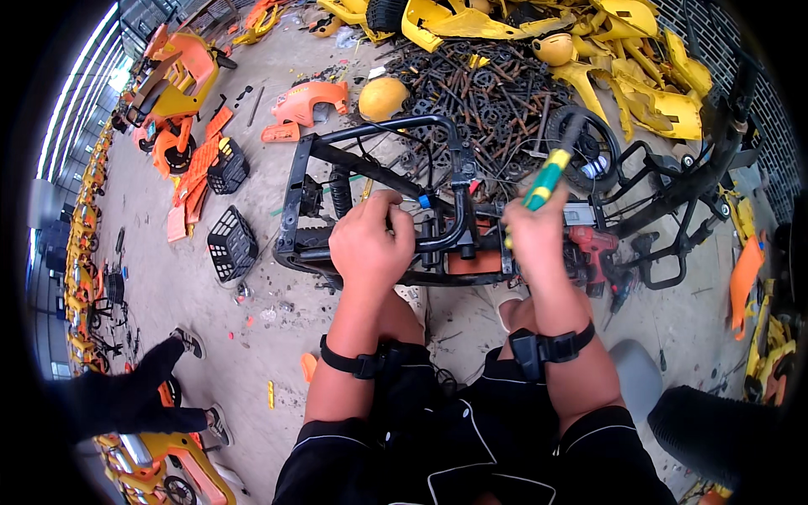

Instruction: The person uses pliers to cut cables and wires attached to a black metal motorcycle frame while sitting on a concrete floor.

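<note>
My right hand (pixel 536 231) is closed around a green-and-yellow-handled tool (pixel 547 179); it points up and away from me, and its dark far end is blurred, so its kind does not show. My left hand (pixel 373 240) forms a fist above the near bars of a black metal scooter frame (pixel 379 126). Whether anything is inside that fist is hidden. The frame lies across in front of my knees, with a black coil spring (pixel 340 192) and cables on it. A red cordless drill (pixel 593 246) rests just right of my right wrist.
Beyond the frame lies a heap of dark metal parts (pixel 484 105), with yellow body panels (pixel 656 93) behind it. A black tyre (pixel 602 139) is at its right. Black baskets (pixel 231 244) and orange panels (pixel 198 172) lie left. At lower left stands another person's leg (pixel 151 379).
</note>
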`<state>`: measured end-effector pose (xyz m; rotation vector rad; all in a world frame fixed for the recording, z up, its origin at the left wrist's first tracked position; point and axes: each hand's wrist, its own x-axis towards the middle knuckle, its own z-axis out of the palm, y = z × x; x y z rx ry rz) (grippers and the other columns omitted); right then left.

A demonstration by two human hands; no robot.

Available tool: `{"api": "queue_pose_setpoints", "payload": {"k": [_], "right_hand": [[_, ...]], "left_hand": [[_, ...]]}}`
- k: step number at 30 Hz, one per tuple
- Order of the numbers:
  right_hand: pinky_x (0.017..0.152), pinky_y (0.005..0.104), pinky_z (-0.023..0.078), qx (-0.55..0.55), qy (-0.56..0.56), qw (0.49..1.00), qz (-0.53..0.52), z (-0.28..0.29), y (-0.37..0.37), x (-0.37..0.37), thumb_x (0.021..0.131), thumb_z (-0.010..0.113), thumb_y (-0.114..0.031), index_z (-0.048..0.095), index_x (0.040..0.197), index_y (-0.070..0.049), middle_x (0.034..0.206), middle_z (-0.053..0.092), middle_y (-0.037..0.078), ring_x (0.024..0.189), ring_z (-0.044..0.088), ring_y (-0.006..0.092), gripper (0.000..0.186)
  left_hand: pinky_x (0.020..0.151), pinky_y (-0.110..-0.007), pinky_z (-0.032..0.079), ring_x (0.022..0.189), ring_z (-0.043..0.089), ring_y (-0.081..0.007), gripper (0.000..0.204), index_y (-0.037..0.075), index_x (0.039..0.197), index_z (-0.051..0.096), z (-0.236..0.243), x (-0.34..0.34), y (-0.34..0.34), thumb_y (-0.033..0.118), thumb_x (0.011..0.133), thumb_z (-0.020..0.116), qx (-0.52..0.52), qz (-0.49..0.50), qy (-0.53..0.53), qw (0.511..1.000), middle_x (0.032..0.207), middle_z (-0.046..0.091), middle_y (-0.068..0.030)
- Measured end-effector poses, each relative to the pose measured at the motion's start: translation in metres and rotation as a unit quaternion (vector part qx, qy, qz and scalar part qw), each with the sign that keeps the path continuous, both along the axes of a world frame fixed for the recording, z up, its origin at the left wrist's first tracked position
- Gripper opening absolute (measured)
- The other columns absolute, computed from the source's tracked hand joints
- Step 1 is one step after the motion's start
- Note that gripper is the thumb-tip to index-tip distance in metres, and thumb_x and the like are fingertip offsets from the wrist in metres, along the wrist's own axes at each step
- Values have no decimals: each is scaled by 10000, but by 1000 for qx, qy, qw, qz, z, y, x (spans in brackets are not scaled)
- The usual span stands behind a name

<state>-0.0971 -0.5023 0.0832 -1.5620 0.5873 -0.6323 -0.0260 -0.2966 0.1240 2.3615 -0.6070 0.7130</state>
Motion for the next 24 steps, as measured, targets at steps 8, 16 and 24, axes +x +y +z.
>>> {"api": "queue_pose_setpoints", "payload": {"k": [8,16,24], "right_hand": [[975,421,512,-144,98,983,62,13,24,-8,826,646,-20,386,1484,-4,1250,614,249,1075,659,348,707],[963,525,524,-213,140,960,115,9,31,-16,829,650,-39,328,1502,8,1245,622,337,1115,647,528,747],[965,522,519,-211,191,947,151,18,25,-35,823,635,-31,328,1508,-52,1203,633,352,1101,646,537,751]], "left_hand": [[645,-419,550,692,698,-301,88,105,900,725,-4,3,0,111,859,648,-7,-13,-7,1000,752,707,-81],[602,-412,531,644,674,-300,73,97,880,716,-7,6,-2,88,841,655,-15,-11,-28,999,700,673,-87],[577,-415,519,619,658,-305,70,94,859,710,-7,7,-3,77,834,647,-20,-20,-47,998,686,661,-91]]}}
